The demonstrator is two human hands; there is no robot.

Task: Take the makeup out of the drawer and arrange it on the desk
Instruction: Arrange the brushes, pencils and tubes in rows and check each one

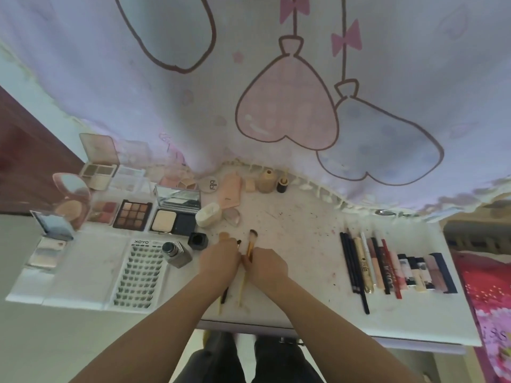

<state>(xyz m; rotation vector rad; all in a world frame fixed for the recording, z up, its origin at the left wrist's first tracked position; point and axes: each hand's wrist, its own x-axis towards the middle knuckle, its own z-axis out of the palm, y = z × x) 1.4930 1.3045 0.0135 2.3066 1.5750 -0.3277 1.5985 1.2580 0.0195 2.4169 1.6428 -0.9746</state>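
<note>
Makeup covers a white desk [298,244]. At left, open palettes, among them a nine-pan eyeshadow palette [132,215] and a mirrored powder compact [174,214], sit behind a tray of false lashes [139,272]. At right, pencils and lipsticks [392,268] lie side by side in a neat row. At centre, gold-handled brushes [250,248] point away from the front edge, bristles farthest.

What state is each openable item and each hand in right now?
Nine-pan eyeshadow palette: open, lying flat.
Powder compact: open, mirror lid raised.
Round cushion compact: open, lid up.
Foundation bottle: uncapped; black cap beside it.
Left hand: closed on dark brush.
Right hand: closed on gold brush.
</note>
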